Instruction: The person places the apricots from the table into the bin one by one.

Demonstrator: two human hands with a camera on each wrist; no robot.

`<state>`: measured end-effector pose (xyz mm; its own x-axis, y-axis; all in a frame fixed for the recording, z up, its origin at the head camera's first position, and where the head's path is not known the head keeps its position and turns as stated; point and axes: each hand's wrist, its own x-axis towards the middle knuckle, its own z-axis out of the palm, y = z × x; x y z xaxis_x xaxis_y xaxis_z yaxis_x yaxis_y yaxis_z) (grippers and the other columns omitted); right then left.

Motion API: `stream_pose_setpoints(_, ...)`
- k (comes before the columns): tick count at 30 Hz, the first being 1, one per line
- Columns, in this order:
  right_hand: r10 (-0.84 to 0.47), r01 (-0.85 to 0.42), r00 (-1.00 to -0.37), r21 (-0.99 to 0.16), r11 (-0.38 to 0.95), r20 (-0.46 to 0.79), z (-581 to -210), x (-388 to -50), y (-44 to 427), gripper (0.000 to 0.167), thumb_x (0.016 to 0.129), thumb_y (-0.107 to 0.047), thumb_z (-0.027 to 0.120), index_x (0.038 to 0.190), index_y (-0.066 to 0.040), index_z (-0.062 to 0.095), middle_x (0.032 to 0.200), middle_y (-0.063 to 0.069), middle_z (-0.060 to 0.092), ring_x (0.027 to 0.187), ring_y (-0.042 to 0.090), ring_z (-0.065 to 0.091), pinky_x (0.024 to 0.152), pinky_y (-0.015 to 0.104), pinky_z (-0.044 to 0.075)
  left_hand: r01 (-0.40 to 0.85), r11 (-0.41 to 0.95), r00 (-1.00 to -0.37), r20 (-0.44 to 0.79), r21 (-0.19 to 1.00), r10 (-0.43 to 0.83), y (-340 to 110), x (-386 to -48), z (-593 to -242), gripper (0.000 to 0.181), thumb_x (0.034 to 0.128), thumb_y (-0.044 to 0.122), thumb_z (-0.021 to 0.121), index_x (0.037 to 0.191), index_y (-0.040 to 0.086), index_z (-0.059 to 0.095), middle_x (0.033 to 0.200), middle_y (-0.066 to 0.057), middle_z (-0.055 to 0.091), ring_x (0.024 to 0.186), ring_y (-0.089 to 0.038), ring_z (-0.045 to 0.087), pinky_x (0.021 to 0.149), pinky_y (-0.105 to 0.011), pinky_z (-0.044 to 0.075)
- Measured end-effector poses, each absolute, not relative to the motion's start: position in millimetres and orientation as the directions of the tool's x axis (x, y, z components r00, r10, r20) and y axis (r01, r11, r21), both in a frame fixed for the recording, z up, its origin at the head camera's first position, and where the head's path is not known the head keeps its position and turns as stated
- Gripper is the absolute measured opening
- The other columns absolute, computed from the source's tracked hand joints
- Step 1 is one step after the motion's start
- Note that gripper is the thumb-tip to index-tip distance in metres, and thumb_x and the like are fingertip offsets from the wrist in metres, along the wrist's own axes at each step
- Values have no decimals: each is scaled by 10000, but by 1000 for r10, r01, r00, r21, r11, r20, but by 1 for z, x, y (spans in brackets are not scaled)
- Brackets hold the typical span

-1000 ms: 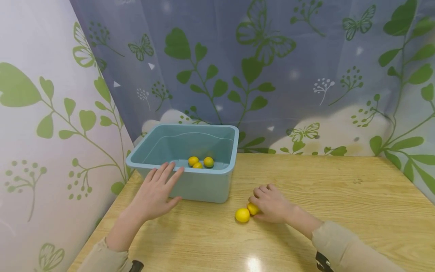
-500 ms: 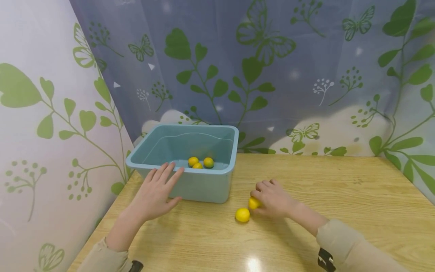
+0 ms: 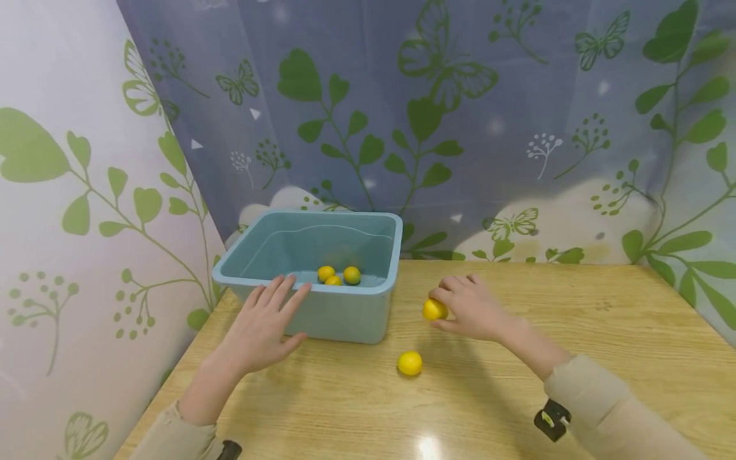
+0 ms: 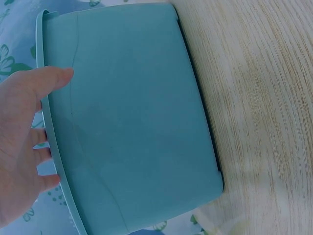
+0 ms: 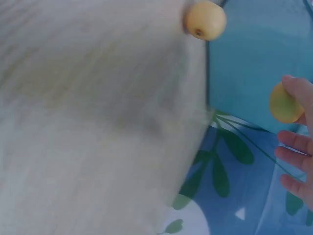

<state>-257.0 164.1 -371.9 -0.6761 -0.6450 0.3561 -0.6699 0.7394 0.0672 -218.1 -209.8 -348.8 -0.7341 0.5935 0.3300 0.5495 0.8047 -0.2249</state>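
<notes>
My right hand pinches a small round yellow citrus fruit between thumb and fingers, lifted above the table to the right of the blue-green plastic bin. The right wrist view shows this held fruit with greenish skin, the other fingers spread apart. A second yellow citrus fruit lies on the table, in front of the bin's right corner. Inside the bin sit three more citrus fruits, one partly hidden by the rim. My left hand rests at the bin's front rim, fingers extended, thumb toward the outer wall.
The light wooden table extends to the right of the bin. Behind it hangs a blue-grey curtain with leaves and butterflies. A pale patterned sheet stands along the left side.
My right hand has picked up one citrus fruit from beside the other and moved it up and away toward the back. The left hand and the bin have stayed in place.
</notes>
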Motion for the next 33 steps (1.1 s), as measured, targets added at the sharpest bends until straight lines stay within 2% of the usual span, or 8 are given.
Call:
stream_pose_setpoints(8,-604,-645,-688,43,763,402,-346,-268,162,407,782,-400,723,1030,-86,645,960,53,563,873,235,514,764,437,381,549,808,-741,322,-213,589,-210,-219,-348,792,811,418,675,1430,59,335,1420,-234,332,1289,-395,316,1011,-561,290)
stream_pose_setpoints(14,-599,-642,-692,36,766,403,-332,-272,156,403,799,-409,703,1052,-99,654,955,47,558,883,234,505,783,421,379,552,807,-742,319,-209,590,-209,-218,-349,786,816,412,669,1429,52,335,1424,-236,325,1290,-397,315,1015,-561,285)
stream_pose_setpoints(24,-603,-653,-668,44,756,436,-314,-276,144,426,802,-419,698,1062,-83,656,981,59,567,907,239,497,781,424,374,554,800,-725,340,-229,599,-211,-220,-352,791,808,420,674,1425,52,343,1416,-235,339,1284,-393,322,1014,-557,289)
stream_pose_setpoints(33,-600,-647,-698,14,762,392,-296,-278,125,414,843,-446,642,1104,-124,641,1017,38,545,927,225,479,762,401,352,550,804,-732,335,-225,594,-210,-219,-349,782,815,418,666,1429,59,341,1421,-227,334,1288,-390,319,1012,-559,290)
